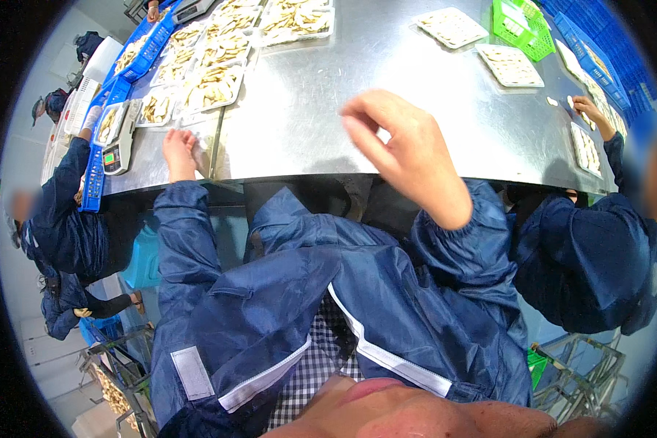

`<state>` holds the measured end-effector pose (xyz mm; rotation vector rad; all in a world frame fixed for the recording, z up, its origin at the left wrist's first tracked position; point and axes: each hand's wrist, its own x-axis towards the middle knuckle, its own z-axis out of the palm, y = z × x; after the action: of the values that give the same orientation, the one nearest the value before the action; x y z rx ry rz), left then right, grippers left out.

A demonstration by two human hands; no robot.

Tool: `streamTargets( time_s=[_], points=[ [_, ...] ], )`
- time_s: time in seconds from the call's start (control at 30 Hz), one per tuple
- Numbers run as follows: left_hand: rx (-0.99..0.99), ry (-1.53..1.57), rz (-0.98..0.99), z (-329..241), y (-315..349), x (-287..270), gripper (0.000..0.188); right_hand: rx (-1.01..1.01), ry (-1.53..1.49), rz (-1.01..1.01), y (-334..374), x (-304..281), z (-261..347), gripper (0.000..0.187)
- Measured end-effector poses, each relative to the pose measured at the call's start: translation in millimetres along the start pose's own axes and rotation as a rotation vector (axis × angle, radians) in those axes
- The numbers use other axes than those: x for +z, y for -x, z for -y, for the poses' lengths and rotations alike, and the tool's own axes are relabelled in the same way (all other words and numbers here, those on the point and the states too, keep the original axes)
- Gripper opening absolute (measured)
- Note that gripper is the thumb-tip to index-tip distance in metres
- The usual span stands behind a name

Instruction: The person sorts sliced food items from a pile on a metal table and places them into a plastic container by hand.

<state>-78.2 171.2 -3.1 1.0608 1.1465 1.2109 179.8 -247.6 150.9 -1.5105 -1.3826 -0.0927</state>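
Observation:
Over the front of the steel table, my right hand is raised. Its fingers are bent, with a gap between thumb and fingers, and nothing shows in it; the fingertips are slightly blurred. My left hand is low at the table's front edge, fingers curled in; whatever it may hold is hidden. Just beyond it lie clear trays of pale sliced pieces, perhaps mushroom, the nearest being a filled tray and a smaller tray. A thin seam in the tabletop runs beside my left hand.
To the left, a digital scale bears a tray, near a blue crate and a person's arm. Filled trays and a green basket stand at the far right. A co-worker's hand reaches toward slices there.

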Motion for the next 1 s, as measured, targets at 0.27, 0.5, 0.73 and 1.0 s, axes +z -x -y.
streamTargets(
  time_s=[0.27, 0.5, 0.73, 1.0],
  points=[
    [-0.197, 0.144, 0.085, -6.6, -51.4, 8.1, 0.038, 0.535, -0.041, -0.091, 85.5, 20.1, -100.0, 0.013],
    [-0.232, 0.034, 0.073, -22.9, -69.6, 18.6, 0.023, 0.546, -0.057, -0.154, 80.9, 23.5, -99.6, 0.012],
    [-0.27, -0.063, 0.172, -44.3, -58.1, 5.6, 0.014, 0.505, 0.005, -0.153, 77.6, 31.0, -92.8, 0.011],
    [-0.292, -0.056, 0.346, -34.2, 80.7, -2.3, 0.008, 0.672, -0.194, -0.105, 77.7, 23.6, -107.3, 0.014]
  ],
)
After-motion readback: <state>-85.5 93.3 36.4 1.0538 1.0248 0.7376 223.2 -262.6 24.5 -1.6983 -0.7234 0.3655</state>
